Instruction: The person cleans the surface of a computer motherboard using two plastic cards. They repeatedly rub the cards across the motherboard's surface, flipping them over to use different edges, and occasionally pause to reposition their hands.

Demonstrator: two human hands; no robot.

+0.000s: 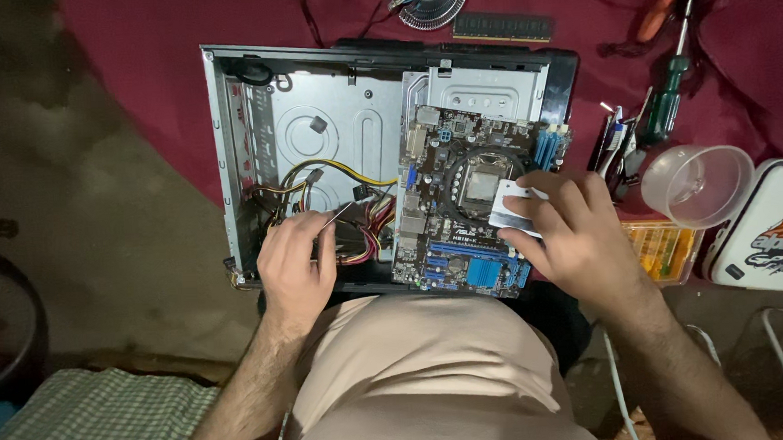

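Observation:
An open grey computer case [230,148] lies on a dark red cloth, with a brown motherboard [448,200] set in its right half. My right hand [577,229] rests on the board's right edge and holds a small white packet [512,208] beside the empty processor socket [481,185]. My left hand [298,264] sits at the case's near edge, fingers closed round a thin metal tool [338,215] whose tip points at a bundle of yellow, red and black cables [357,235].
A cooler fan [430,0] and a memory stick [502,26] lie beyond the case. Right of it are screwdrivers [668,93], a clear plastic cup [696,183], an orange parts box [666,250] and a white pouch [770,230]. My knee is under the case's near edge.

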